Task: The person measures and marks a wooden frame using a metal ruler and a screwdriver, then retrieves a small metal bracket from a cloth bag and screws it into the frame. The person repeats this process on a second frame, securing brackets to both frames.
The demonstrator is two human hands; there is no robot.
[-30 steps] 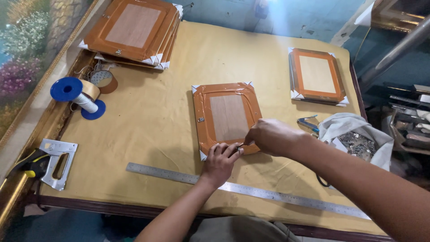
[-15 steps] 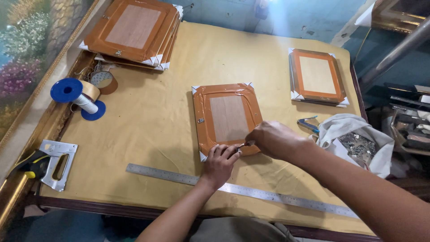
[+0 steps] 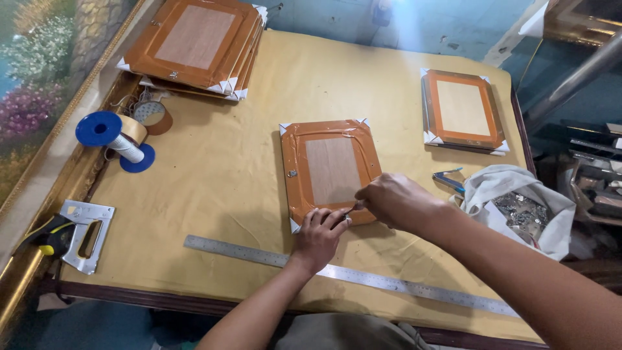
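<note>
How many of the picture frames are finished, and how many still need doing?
One taped frame lies apart at the far right, looking done. The left hand steadies the middle frame while the right hand works a small tool at its near edge. A stack of frames waits at the far left; its state is unclear.

On the desk [image 3: 220, 175], a ruler [image 3: 350, 275] lies before the middle frame [image 3: 329, 170]; spool [image 3: 115, 139] left, cloth [image 3: 518, 207] right.

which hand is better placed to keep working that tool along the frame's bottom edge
Right, probably. The right hand already grips the thin tool at the frame's lower edge, while the left hand presses flat, steadying it.
</note>
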